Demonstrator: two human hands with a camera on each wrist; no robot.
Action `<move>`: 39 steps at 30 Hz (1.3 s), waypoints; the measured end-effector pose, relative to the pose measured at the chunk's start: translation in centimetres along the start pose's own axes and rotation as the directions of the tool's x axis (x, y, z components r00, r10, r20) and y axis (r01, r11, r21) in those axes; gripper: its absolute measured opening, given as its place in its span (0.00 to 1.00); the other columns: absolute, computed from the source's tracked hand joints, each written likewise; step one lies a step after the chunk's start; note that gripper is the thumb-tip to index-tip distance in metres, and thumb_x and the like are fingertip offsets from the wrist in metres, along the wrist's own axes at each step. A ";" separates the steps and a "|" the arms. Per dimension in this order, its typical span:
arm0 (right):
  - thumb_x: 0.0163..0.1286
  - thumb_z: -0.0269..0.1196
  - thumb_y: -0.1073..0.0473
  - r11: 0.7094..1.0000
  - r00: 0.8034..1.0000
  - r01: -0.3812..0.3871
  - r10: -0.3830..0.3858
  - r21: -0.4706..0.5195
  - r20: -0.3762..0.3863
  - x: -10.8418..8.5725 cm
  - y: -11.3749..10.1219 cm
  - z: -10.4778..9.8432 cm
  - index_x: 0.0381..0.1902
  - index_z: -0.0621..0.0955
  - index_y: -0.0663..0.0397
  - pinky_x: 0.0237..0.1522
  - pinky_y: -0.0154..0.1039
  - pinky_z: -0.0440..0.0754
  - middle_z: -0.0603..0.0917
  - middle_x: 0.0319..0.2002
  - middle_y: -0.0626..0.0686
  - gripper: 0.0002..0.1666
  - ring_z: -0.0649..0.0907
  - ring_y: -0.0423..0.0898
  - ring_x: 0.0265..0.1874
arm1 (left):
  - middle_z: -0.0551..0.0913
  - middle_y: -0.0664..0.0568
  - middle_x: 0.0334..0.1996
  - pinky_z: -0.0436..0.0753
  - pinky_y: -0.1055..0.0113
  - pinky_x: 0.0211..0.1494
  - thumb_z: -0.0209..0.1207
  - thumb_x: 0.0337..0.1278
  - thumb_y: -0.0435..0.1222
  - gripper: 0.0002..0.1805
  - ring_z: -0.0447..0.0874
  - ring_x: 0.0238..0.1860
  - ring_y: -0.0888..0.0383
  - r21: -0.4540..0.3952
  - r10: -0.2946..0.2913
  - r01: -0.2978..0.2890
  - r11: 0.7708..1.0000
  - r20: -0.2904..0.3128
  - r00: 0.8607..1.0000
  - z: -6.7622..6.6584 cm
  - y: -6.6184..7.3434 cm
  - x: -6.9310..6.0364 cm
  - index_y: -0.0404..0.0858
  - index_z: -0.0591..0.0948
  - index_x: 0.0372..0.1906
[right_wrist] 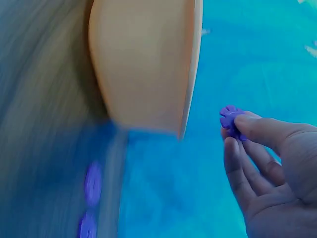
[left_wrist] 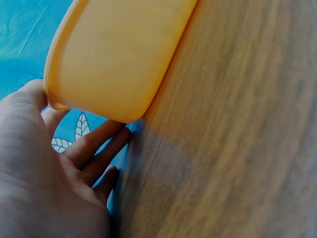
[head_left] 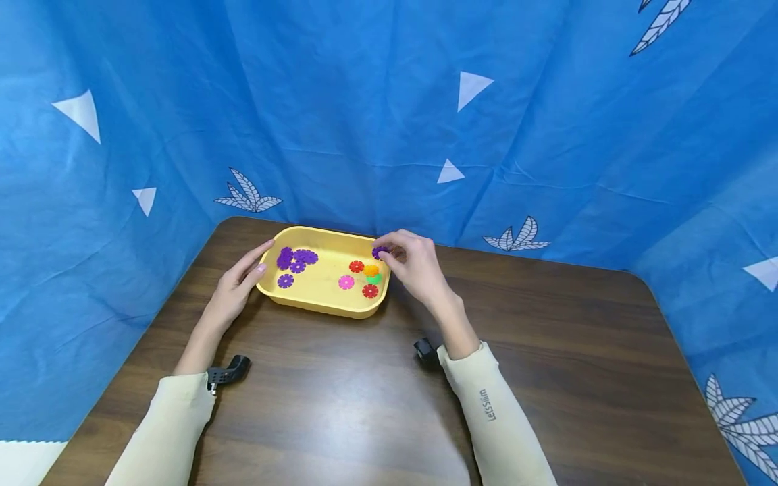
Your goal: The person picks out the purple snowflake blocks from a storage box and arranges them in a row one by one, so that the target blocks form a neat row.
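Right grip (head_left: 418, 268) is pinching a purple disc (head_left: 377, 253) at the head view's centre.
Left grip (head_left: 233, 287) is holding the left rim of a yellow tray (head_left: 325, 266), sitting left of centre on the worktop (head_left: 334, 385); purple discs (head_left: 310, 257) are lying at its left, red, pink, orange and green ones (head_left: 371, 271) at its right.

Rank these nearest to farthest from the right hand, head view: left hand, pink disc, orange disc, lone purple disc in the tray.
From the right hand:
1. Orange disc: right end of the tray.
2. Pink disc: just right of the tray's middle.
3. Lone purple disc: tray's left end.
4. Left hand: outside, at the left rim.
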State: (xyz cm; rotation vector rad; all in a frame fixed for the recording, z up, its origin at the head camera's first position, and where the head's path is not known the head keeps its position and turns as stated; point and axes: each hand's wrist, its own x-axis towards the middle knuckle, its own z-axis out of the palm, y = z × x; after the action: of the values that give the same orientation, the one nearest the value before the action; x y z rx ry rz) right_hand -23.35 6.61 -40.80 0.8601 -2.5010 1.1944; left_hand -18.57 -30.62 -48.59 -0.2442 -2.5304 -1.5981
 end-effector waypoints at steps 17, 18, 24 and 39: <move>0.70 0.72 0.66 0.923 0.923 -0.365 0.376 -0.126 0.084 -5.6 7.1 -7.8 0.42 0.89 0.57 0.38 0.44 0.89 0.91 0.35 0.54 0.04 0.89 0.49 0.34 | 0.66 0.53 0.81 0.68 0.87 0.67 0.49 0.85 0.44 0.27 0.66 0.79 0.59 0.007 0.008 -0.008 1.000 0.004 1.000 -0.1 0.0 0.1 0.53 0.67 0.81; 0.69 0.72 0.66 0.916 0.915 -0.379 0.392 -0.130 0.095 -5.8 7.4 -8.0 0.42 0.90 0.58 0.38 0.43 0.88 0.92 0.35 0.55 0.04 0.89 0.49 0.34 | 0.67 0.54 0.81 0.68 0.87 0.67 0.50 0.85 0.44 0.27 0.66 0.79 0.61 0.006 0.007 -0.007 1.000 0.002 1.000 -0.1 0.0 0.1 0.54 0.68 0.81; 0.69 0.72 0.66 0.901 0.893 -0.407 0.427 -0.149 0.143 -6.6 9.0 -7.7 0.40 0.90 0.57 0.36 0.38 0.86 0.91 0.33 0.53 0.03 0.88 0.45 0.30 | 0.67 0.52 0.81 0.69 0.87 0.67 0.50 0.85 0.43 0.27 0.66 0.77 0.67 0.003 0.023 -0.023 1.000 -0.004 1.000 -0.2 -0.3 0.0 0.52 0.68 0.81; 0.67 0.75 0.63 0.898 0.896 -0.385 0.419 -0.212 0.145 -6.7 9.5 -6.8 0.36 0.89 0.55 0.42 0.44 0.85 0.90 0.31 0.50 0.03 0.86 0.45 0.32 | 0.66 0.52 0.81 0.66 0.88 0.68 0.49 0.85 0.44 0.27 0.62 0.81 0.55 0.009 -0.004 0.004 1.000 0.004 1.000 -0.2 0.0 0.0 0.53 0.67 0.82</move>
State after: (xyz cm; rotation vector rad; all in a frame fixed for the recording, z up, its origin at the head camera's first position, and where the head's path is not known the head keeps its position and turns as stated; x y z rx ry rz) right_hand -24.00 19.26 -45.38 0.4322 -2.9921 1.0102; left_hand -18.52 -30.79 -48.54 -0.2411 -2.5421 -1.5885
